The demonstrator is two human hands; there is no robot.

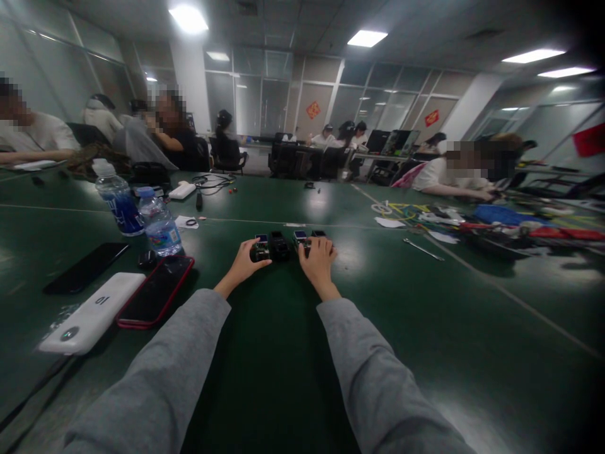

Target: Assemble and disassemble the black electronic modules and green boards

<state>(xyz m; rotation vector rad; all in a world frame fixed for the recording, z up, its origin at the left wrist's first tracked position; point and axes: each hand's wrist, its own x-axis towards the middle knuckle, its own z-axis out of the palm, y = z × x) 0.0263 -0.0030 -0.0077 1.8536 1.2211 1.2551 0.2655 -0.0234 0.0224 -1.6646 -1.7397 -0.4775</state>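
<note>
Several small dark block-shaped devices stand close together in a row on the green table; their exact kind is too small to make out. My left hand [246,260] grips the leftmost device [261,249], thumb along its near side and fingers at its far left. Beside it is a black device [278,244] that neither hand holds. My right hand [317,260] is curled over the right end of the row. Its thumb side touches a device with a bluish-white top [300,237], and its fingers partly hide the rightmost dark device [319,233].
To the left are a red-edged phone [158,293], white power bank [97,309], black phone [87,268] and two water bottles [159,224] [118,202]. A wrench [423,249] and a pile of cables [435,214] lie right. Other people sit at surrounding tables.
</note>
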